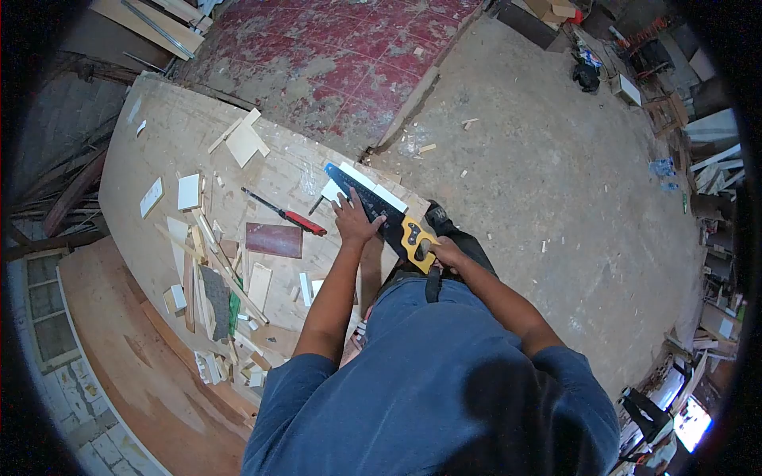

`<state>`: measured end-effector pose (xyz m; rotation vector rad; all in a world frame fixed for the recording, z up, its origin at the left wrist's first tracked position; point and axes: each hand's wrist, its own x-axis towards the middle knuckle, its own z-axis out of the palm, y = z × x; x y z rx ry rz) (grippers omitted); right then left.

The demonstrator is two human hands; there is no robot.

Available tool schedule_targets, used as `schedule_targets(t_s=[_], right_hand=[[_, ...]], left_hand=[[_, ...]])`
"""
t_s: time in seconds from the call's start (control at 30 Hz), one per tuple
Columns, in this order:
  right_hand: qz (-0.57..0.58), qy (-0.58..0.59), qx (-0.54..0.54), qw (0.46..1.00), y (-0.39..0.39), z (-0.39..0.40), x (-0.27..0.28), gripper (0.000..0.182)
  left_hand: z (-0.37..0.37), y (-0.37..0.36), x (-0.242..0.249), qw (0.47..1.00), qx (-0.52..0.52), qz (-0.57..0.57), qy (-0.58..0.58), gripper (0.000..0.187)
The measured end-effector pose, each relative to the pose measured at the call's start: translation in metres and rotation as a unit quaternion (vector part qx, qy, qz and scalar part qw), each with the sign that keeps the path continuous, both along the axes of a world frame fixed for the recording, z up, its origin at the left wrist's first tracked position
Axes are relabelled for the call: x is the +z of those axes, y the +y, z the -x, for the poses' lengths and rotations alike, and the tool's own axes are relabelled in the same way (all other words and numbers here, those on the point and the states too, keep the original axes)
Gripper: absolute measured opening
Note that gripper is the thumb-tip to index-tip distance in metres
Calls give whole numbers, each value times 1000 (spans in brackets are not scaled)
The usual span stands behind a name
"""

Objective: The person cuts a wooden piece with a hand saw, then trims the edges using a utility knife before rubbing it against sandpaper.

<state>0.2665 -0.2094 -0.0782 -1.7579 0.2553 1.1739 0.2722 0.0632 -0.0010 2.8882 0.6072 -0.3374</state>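
My right hand [450, 251] is closed around the yellow handle [413, 237] of a hand saw. Its dark blade [370, 200], blue at the far tip, lies along a white board [386, 195] at the table's edge. Fingers spread and flat, my left hand [356, 222] rests over the blade's side. A dark pencil-like stick [316, 205] sits just left of that hand. Farther left lies a tool with a red handle and a long dark shaft [305, 223], and below it a dark red rectangular panel [274, 239].
The wooden table [182, 127] carries white offcuts [189, 192] and a pile of wood strips [230, 278] on the left. A concrete floor [548, 174] with scattered chips spreads to the right. Red tiling [333, 55] lies beyond the table, and clutter lines the far right.
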Motion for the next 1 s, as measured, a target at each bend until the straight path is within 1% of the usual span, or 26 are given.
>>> schedule_targets(t_s=[0.13,0.17,0.2,0.3,0.4,0.43,0.5,0.63,0.7,0.87,0.93,1.0], right_hand=[[-1,7,-1,1000,0,-2,7,23],[-6,29,15,999,-2,-4,7,33],[-11,51,30,998,-4,-5,5,49],[-34,68,9,997,-5,-1,-3,46],[-45,53,-9,998,-6,3,-13,44],[-45,53,-10,998,-4,2,-2,44],[-40,98,-76,991,-1,3,12,42],[-40,96,-49,993,0,-1,26,43],[-13,72,-50,996,1,1,26,31],[-14,67,-39,997,4,0,23,32],[-15,63,-39,997,4,-1,25,33],[4,63,-27,998,3,-1,23,31]], left_hand=[[1,1,0,1000,-6,-6,3,125],[1,1,0,1000,-6,-5,3,125],[2,2,-1,1000,-8,-2,-4,124],[2,1,-2,1000,-6,2,-4,124],[3,0,0,1000,-4,5,1,125],[3,1,0,1000,-6,6,-2,125],[3,1,0,1000,-7,7,0,125],[2,3,-5,1000,-13,4,5,125],[2,3,-7,1000,-11,3,8,126],[-1,2,-3,1000,-7,-1,20,127],[-1,1,1,1000,-1,6,18,124],[-1,1,2,1000,0,7,16,124]])
